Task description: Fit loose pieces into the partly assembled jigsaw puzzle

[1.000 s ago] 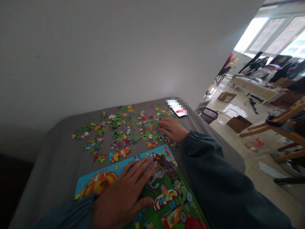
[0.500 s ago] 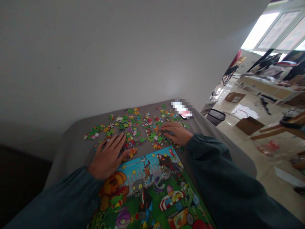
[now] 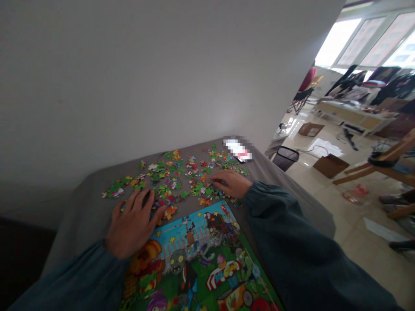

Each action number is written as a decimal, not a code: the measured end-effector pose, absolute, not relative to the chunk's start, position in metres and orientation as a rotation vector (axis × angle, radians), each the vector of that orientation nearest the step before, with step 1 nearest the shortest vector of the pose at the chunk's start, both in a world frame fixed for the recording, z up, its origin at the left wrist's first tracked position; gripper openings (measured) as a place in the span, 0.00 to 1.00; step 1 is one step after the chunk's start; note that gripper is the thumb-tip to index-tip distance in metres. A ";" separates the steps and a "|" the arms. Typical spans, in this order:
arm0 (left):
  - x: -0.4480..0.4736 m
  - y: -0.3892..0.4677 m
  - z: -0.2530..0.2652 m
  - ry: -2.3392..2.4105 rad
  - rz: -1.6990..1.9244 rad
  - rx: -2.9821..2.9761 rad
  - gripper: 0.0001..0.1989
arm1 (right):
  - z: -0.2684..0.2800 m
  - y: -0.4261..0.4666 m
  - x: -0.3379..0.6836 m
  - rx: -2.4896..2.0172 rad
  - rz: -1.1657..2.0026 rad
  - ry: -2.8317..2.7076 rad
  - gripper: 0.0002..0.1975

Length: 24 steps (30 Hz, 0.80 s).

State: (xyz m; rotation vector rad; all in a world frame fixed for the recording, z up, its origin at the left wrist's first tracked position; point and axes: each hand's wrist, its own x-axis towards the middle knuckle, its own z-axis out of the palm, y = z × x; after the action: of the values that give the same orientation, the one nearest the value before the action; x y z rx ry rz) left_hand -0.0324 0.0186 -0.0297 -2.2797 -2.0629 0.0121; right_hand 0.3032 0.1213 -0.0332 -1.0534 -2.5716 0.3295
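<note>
Loose jigsaw puzzle pieces, mostly green with orange, purple and white bits, are strewn over the grey-covered table. My left hand is open, fingers spread over pieces at the left; the palm hides what lies beneath it. My right hand rests low over pieces at the right. Its fingers reach left, slightly bent, with a gap to the thumb, and no held piece shows. Between my forearms lies a colourful cartoon picture board with zombies, a pumpkin and a food cart, its top edge close to the pieces.
A phone with a lit, blurred screen lies at the table's back right. The grey cloth drapes over the edges, against a plain wall. To the right, the floor holds a mesh bin, cardboard boxes and a wooden stool.
My view has turned slightly right, shifting everything left in the picture. My left hand has drawn back a little, its fingers wider apart. The fingers of my right hand are a little more bent.
</note>
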 end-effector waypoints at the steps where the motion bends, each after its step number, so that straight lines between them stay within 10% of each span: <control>1: -0.032 0.023 -0.028 -2.058 0.004 -2.275 0.38 | -0.033 0.122 0.303 -1.063 0.328 -2.564 0.17; 24: -0.030 0.079 -0.048 -1.780 0.100 -2.604 0.35 | -0.038 0.124 0.301 -1.151 0.319 -2.629 0.17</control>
State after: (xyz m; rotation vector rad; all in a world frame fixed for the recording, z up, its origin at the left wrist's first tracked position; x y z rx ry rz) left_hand -0.0297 0.0790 -0.0478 -2.6037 -1.7801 0.0996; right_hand 0.3009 0.1236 -0.0376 -1.1512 -2.6289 0.3194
